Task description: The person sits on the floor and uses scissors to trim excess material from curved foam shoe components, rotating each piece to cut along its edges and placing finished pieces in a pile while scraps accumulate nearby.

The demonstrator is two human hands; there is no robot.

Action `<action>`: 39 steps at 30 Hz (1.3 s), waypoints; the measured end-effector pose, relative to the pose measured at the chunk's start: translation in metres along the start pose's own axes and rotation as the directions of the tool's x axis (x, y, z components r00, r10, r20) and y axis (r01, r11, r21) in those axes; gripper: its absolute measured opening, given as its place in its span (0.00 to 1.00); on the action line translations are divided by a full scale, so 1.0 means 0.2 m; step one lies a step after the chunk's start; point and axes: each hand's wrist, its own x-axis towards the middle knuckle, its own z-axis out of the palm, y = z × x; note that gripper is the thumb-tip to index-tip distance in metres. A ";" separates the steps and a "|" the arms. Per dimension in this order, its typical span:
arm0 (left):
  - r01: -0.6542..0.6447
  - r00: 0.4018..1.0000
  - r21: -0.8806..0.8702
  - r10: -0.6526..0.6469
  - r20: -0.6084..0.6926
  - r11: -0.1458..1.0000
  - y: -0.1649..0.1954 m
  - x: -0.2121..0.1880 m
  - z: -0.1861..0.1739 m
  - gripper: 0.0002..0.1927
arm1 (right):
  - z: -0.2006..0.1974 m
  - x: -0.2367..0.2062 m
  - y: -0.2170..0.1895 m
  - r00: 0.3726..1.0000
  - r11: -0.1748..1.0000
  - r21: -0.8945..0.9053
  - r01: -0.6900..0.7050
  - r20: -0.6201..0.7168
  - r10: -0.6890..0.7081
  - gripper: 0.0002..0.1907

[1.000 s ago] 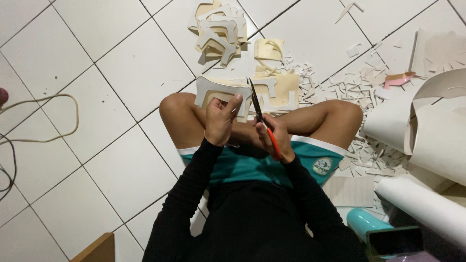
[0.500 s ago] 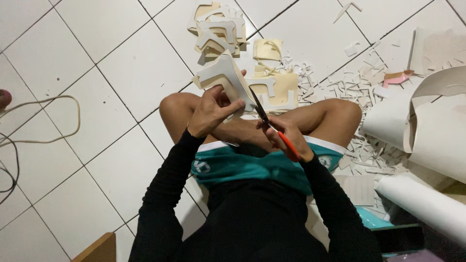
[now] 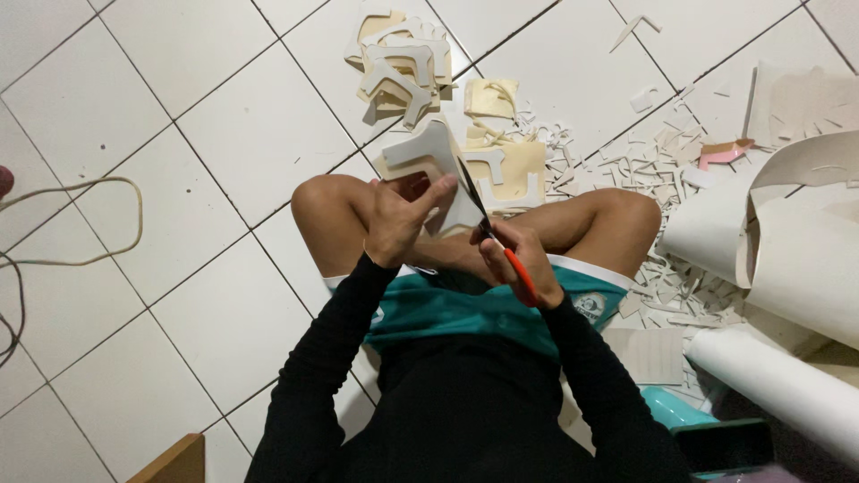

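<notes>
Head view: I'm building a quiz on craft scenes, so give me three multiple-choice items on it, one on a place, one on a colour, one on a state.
1. Where is the stack of cut cream foam shapes?
A. On the white tiled floor beyond the knees
B. On a table
C. In a box

2. What colour are the scissors' handles?
A. Blue
B. Orange
C. Black

3. How is the white cut-out foam piece held?
A. Lying flat on the floor
B. Raised in the left hand, blades at its edge
C. Rolled up under an arm

Answers:
1 A, the stack lies on the floor ahead of the crossed legs.
2 B, the orange-handled scissors sit in the right hand.
3 B, the left hand grips the piece.
</notes>
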 end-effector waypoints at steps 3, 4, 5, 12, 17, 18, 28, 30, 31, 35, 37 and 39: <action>0.090 0.994 -0.100 -0.084 0.068 0.991 -0.03 -0.02 0.03 0.19 | 0.02 0.02 0.02 0.992 0.992 -0.013 0.123 -0.019 -0.123 0.26; 0.091 0.993 -0.084 -0.084 0.077 0.992 -0.03 -0.02 0.02 0.19 | 0.02 0.01 0.03 0.994 0.994 0.023 0.106 -0.028 -0.105 0.26; 0.091 0.993 -0.069 -0.085 0.086 0.994 -0.04 -0.02 0.02 0.19 | 0.03 0.01 0.03 0.995 0.994 0.059 0.090 -0.037 -0.088 0.27; 0.096 0.973 -0.426 0.006 0.232 0.900 -0.07 0.04 0.01 0.19 | 0.05 -0.02 0.00 0.993 0.997 0.059 -0.058 -0.104 0.064 0.26; 0.201 0.980 -0.590 -0.150 0.134 0.782 -0.08 0.10 -0.01 0.27 | 0.02 -0.01 -0.01 0.996 0.995 -0.093 0.019 -0.082 -0.026 0.24; 0.209 0.978 -0.611 -0.151 0.146 0.764 -0.08 0.11 -0.01 0.28 | 0.02 0.00 0.00 0.996 0.996 -0.088 0.032 -0.082 -0.040 0.24; 0.142 0.989 -0.499 -0.146 0.031 0.855 -0.01 0.01 0.07 0.27 | 0.00 0.05 0.09 0.984 0.984 -0.092 0.150 -0.083 -0.158 0.33; 0.181 0.983 -0.476 -0.172 0.063 0.861 -0.01 -0.01 0.10 0.27 | -0.01 0.04 0.06 0.978 0.982 -0.101 0.162 -0.112 -0.174 0.33; 0.182 0.983 -0.483 -0.165 0.077 0.856 0.00 -0.01 0.11 0.27 | -0.01 0.03 0.04 0.981 0.984 -0.135 0.116 -0.139 -0.135 0.31; 0.215 0.974 -0.477 -0.154 0.165 0.852 0.02 -0.02 0.09 0.27 | 0.00 0.01 -0.02 0.986 0.996 -0.085 0.014 -0.163 -0.028 0.26; 0.215 0.968 -0.444 -0.130 0.214 0.870 0.05 0.00 0.03 0.27 | -0.01 0.00 -0.06 0.991 0.997 0.049 -0.067 -0.114 0.073 0.26; 0.200 0.959 -0.393 -0.098 0.265 0.898 0.09 0.01 -0.02 0.28 | -0.02 -0.01 -0.08 0.996 0.994 0.077 -0.074 -0.053 0.078 0.26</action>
